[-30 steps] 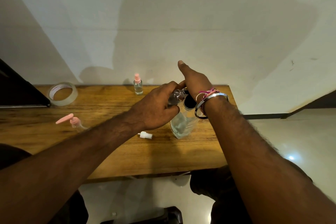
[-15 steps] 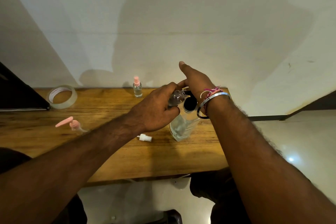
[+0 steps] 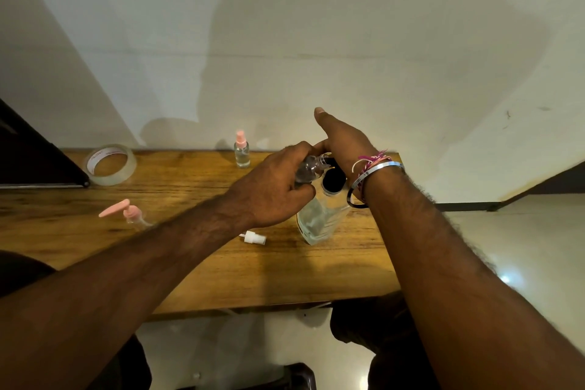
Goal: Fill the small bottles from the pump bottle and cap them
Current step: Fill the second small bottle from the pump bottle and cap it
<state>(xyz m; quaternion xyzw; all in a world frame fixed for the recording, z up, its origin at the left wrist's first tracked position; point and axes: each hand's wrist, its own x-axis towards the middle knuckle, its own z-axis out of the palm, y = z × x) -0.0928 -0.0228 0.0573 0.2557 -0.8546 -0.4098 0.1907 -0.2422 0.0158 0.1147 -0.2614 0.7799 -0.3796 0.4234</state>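
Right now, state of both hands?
Left hand: grips the small bottle.
Right hand: on the large bottle; grip hidden, cannot tell.

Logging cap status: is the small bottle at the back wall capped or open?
Capped. The small bottle stands upright with its pink spray top on; a separate white cap lies loose on the table.

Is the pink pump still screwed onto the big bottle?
No, the pink pump lies on the table, apart from the big bottle.

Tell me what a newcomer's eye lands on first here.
The two hands meeting mid-table: the left hand grips a small clear bottle tilted at the big clear bottle, whose black mouth is open beside the right hand. Next, the pink pump head lying at left and the tape roll beyond.
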